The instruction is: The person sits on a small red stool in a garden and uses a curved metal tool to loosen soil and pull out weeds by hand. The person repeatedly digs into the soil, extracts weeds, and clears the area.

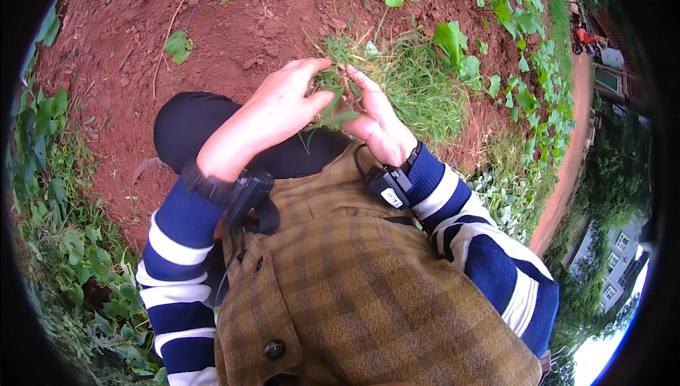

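My left hand (273, 112) and my right hand (378, 123) face each other in front of my knees, around a clump of pulled grass (340, 91). The left thumb and fingers bend about the clump's left side. On its right side the right hand cups it, palm turned inward and thumb pointing up. Roots and dry stalks show between the fingers. Just beyond the right hand, a heap of green grass (425, 88) lies on the red soil (228, 25).
Broad-leaved plants (451, 43) grow ahead and to the right, with more foliage (95, 258) at the left. A curved, narrow object (144, 167), its kind unclear, lies beside my dark-trousered knee (188, 125). A dirt path (566, 173) runs along the right, past a building (611, 264).
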`<state>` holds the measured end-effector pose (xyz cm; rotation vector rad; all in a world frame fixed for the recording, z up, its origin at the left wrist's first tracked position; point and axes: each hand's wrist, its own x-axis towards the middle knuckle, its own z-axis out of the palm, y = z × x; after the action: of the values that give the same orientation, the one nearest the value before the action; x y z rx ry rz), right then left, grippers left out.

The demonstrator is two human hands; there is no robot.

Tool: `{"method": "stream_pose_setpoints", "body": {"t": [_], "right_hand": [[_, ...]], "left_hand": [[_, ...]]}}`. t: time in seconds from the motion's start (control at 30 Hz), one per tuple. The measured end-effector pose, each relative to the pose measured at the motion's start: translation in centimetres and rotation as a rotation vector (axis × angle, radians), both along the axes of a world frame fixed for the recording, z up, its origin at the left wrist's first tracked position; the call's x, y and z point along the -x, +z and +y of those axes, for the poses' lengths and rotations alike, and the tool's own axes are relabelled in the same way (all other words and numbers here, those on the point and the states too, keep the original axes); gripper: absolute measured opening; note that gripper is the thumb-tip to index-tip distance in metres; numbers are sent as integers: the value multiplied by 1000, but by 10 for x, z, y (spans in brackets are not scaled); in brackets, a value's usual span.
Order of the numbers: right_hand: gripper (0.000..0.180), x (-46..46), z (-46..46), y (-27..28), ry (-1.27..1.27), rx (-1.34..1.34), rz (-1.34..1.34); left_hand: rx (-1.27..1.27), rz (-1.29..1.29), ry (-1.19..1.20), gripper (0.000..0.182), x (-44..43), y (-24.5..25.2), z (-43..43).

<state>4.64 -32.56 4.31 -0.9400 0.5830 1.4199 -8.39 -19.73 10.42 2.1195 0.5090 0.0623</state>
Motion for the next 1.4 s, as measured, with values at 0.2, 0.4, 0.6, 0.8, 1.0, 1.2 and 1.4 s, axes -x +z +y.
{"method": "stream_pose_setpoints", "body": {"t": [0.2,0.4,0.6,0.8,1.0,1.2,1.4], "right_hand": [[28,-35,-32,-10,-233,119,-153],[27,-73,-87,-20,-639,180,-309],[63,-78,-111,-40,-738,287,-144],[41,-55,-77,-58,-277,147,-189],[8,-56,-8,13,103,-299,-547],[15,12,82,116,413,-743,-457],[20,143,130,123,638,-838,62]], "left_hand": [[261,76,-169,51,-55,-20,-24],[524,88,-345,55,-90,-28,-40],[491,95,-355,57,-89,-28,-41],[510,47,-169,55,-61,-10,-22],[582,-165,48,45,-17,21,4],[715,-483,460,25,69,54,14],[886,-1014,1028,21,177,30,-7]]}}
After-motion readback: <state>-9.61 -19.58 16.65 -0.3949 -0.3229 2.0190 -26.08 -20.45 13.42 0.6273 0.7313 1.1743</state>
